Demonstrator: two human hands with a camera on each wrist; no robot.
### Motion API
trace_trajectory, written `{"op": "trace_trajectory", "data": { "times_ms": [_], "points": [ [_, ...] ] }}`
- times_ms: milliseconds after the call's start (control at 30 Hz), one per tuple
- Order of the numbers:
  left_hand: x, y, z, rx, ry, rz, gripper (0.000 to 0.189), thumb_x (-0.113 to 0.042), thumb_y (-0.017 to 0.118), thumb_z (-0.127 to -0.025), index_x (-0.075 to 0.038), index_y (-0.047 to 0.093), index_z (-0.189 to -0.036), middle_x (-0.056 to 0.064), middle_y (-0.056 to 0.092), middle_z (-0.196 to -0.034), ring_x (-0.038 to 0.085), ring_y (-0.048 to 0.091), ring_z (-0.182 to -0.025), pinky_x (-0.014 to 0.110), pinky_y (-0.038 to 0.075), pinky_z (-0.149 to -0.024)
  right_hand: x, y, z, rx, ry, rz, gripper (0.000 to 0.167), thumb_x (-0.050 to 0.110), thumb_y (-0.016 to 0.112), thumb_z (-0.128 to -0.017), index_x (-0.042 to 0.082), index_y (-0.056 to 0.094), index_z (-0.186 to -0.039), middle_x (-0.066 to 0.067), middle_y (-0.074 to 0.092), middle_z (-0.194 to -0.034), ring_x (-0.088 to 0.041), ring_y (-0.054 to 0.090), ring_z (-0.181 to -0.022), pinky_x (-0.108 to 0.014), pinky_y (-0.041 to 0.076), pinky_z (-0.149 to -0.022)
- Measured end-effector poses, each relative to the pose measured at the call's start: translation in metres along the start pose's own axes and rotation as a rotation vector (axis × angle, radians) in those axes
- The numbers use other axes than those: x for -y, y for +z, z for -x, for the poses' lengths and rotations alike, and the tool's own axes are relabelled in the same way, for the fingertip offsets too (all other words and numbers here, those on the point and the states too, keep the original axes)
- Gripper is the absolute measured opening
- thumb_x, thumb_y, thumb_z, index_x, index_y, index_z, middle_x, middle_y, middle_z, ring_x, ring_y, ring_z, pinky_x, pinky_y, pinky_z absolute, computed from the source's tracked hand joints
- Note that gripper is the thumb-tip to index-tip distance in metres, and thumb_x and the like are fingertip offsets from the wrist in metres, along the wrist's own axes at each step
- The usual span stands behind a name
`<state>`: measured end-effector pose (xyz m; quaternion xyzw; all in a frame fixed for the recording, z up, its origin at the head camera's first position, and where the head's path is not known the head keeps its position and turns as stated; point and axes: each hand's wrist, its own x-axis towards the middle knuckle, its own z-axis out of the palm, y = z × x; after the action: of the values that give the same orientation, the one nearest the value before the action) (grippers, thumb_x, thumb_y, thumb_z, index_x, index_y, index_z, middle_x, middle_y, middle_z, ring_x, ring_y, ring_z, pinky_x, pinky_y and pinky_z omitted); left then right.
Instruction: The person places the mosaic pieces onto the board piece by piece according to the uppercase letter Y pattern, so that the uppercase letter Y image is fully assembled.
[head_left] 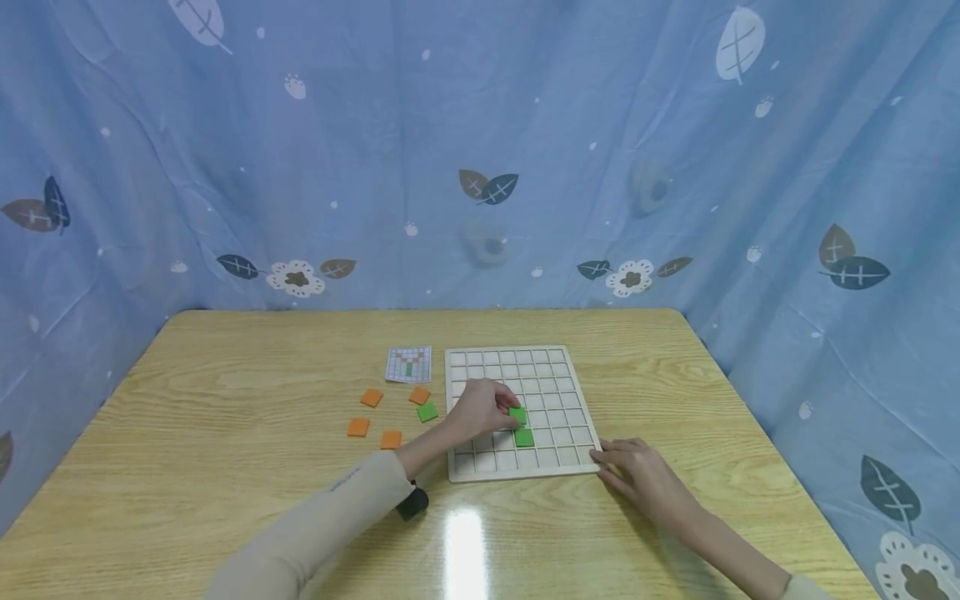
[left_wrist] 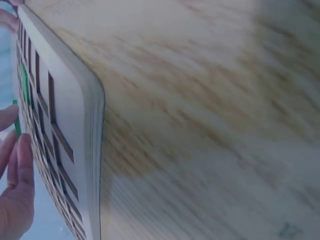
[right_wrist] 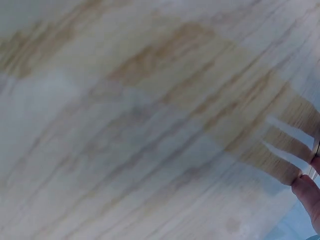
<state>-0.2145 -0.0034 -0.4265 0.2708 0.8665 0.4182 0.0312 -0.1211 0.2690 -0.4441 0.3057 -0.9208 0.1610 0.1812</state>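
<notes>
My left hand (head_left: 483, 408) reaches over a pale wooden grid board (head_left: 551, 387) and pinches a green square tile (head_left: 517, 414) between thumb and fingers. In the left wrist view this tile (left_wrist: 17, 120) is seen edge-on, just off the board's surface. A second green tile (head_left: 524, 437) lies in a cell of the board, directly nearer me. At the board's near right corner my right hand (head_left: 637, 475) touches the edge with its fingertips, fingers fairly straight. Only some fingers (right_wrist: 306, 195) of it show at the right wrist view's border.
Left of the board lie several orange tiles (head_left: 358, 427) and one green tile (head_left: 427, 412). A small printed pattern card (head_left: 408, 364) is behind them. Under my left sleeve a black object (head_left: 412, 503) is partly hidden. A blue curtain (head_left: 405, 150) surrounds the wooden table (head_left: 247, 400).
</notes>
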Motion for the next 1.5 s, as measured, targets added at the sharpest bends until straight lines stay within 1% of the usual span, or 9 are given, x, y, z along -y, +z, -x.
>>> {"op": "trace_trajectory", "data": {
  "times_ms": [133, 300, 433, 667, 833, 1000, 1133, 1233, 1500],
  "points": [
    [0.001, 0.0037, -0.0025, 0.011, -0.02, -0.023, 0.015, -0.007, 0.082, -0.074, -0.001, 0.074, -0.086, 0.003, 0.069, -0.074, 0.004, 0.057, -0.064, 0.017, 0.049, -0.065, 0.0006, 0.0002, -0.0011, 0.005, 0.011, -0.002, 0.029, 0.003, 0.082, -0.071, 0.003, 0.075, -0.099, -0.016, 0.07, -0.104, -0.029, 0.066, -0.09, -0.04, 0.056, -0.075],
    [0.0002, 0.0054, -0.0043, -0.003, -0.029, -0.052, 0.015, -0.006, 0.082, -0.073, -0.001, 0.074, -0.084, 0.002, 0.067, -0.071, 0.004, 0.055, -0.063, 0.016, 0.048, -0.063, 0.0004, 0.0, -0.0032, -0.006, -0.006, 0.009, 0.028, 0.003, 0.082, -0.071, 0.002, 0.075, -0.098, -0.016, 0.07, -0.102, -0.028, 0.066, -0.089, -0.04, 0.056, -0.074],
    [-0.0016, 0.0052, -0.0046, -0.005, -0.037, -0.037, 0.015, -0.005, 0.082, -0.072, 0.0, 0.074, -0.084, 0.004, 0.067, -0.072, 0.005, 0.055, -0.064, 0.016, 0.048, -0.063, -0.0003, -0.0006, -0.0036, -0.019, -0.025, 0.016, 0.027, 0.003, 0.082, -0.07, 0.003, 0.075, -0.097, -0.015, 0.071, -0.101, -0.027, 0.066, -0.087, -0.039, 0.056, -0.072],
    [-0.0011, 0.0066, -0.0038, 0.002, -0.052, -0.011, 0.016, -0.007, 0.083, -0.073, 0.0, 0.075, -0.086, 0.003, 0.069, -0.073, 0.005, 0.057, -0.064, 0.016, 0.049, -0.062, 0.0003, -0.0007, -0.0028, -0.013, -0.018, 0.014, 0.028, 0.003, 0.082, -0.071, 0.002, 0.075, -0.097, -0.015, 0.071, -0.101, -0.027, 0.066, -0.087, -0.038, 0.056, -0.072],
    [0.0005, 0.0084, -0.0037, -0.007, -0.038, -0.014, 0.017, -0.009, 0.083, -0.073, -0.001, 0.075, -0.086, 0.004, 0.07, -0.074, 0.005, 0.057, -0.063, 0.016, 0.048, -0.061, -0.0004, 0.0007, -0.0016, -0.014, -0.014, 0.007, 0.028, 0.003, 0.083, -0.07, 0.003, 0.075, -0.097, -0.016, 0.07, -0.102, -0.028, 0.066, -0.088, -0.038, 0.057, -0.071],
    [0.0005, 0.0086, -0.003, -0.022, -0.02, -0.005, 0.017, -0.009, 0.084, -0.072, 0.0, 0.076, -0.085, 0.004, 0.069, -0.073, 0.004, 0.055, -0.062, 0.017, 0.047, -0.061, 0.0006, 0.0008, -0.0017, -0.034, -0.022, -0.011, 0.03, 0.0, 0.083, -0.068, 0.002, 0.075, -0.097, -0.02, 0.067, -0.108, -0.032, 0.066, -0.092, -0.04, 0.057, -0.074],
    [-0.0002, 0.0086, -0.0028, -0.022, -0.019, -0.001, 0.016, -0.008, 0.084, -0.072, 0.0, 0.075, -0.083, 0.004, 0.069, -0.072, 0.003, 0.055, -0.061, 0.017, 0.047, -0.061, 0.0, 0.0003, -0.0013, -0.034, -0.035, -0.008, 0.029, 0.0, 0.082, -0.069, 0.001, 0.075, -0.097, -0.02, 0.067, -0.11, -0.029, 0.067, -0.088, -0.036, 0.057, -0.07],
    [-0.0008, 0.0084, -0.0025, -0.017, -0.028, 0.0, 0.016, -0.008, 0.084, -0.072, 0.0, 0.075, -0.084, 0.004, 0.069, -0.072, 0.003, 0.055, -0.061, 0.017, 0.047, -0.061, 0.0001, -0.0005, -0.0008, -0.02, -0.033, 0.004, 0.029, 0.001, 0.082, -0.07, 0.001, 0.075, -0.098, -0.019, 0.068, -0.11, -0.027, 0.066, -0.085, -0.035, 0.056, -0.067],
    [-0.0022, 0.008, -0.0014, -0.014, -0.061, 0.024, 0.017, -0.007, 0.083, -0.072, 0.0, 0.076, -0.086, 0.005, 0.071, -0.076, 0.004, 0.058, -0.062, 0.017, 0.048, -0.061, 0.0013, -0.0006, -0.0003, -0.01, -0.024, 0.003, 0.029, 0.002, 0.082, -0.07, 0.001, 0.075, -0.099, -0.019, 0.068, -0.11, -0.028, 0.066, -0.088, -0.037, 0.057, -0.07]
  ]
}}
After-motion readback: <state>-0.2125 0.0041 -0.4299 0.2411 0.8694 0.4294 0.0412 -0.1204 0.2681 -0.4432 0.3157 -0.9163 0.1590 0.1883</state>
